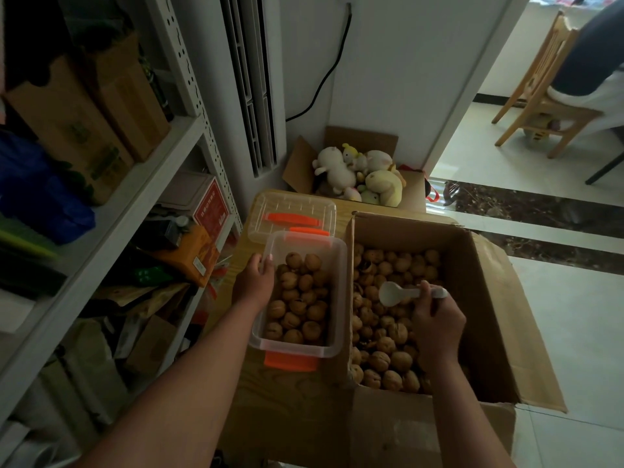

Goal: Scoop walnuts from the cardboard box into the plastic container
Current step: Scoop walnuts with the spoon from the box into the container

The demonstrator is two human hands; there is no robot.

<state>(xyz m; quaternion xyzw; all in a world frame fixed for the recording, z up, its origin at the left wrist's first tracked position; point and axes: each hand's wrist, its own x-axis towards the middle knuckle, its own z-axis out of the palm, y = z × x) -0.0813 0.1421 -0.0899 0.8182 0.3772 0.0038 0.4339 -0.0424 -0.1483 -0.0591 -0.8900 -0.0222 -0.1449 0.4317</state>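
Observation:
A clear plastic container [339, 265] with orange latches stands on a wooden table, holding a layer of walnuts [299, 305]. My left hand [253, 282] grips its left rim. To its right, a large open cardboard box [486, 319] is full of walnuts [388, 346]. My right hand [437, 324] is above them and grips the handle of a white plastic scoop [396, 293]. The scoop's bowl points left and looks empty, just above the nuts in the box.
The container's clear lid [293, 214] with an orange handle lies behind it. A box of plush toys [358, 173] sits farther back. A metal shelf [141, 184] packed with boxes lines the left side. Tiled floor [574, 315] and a wooden chair [540, 92] are at the right.

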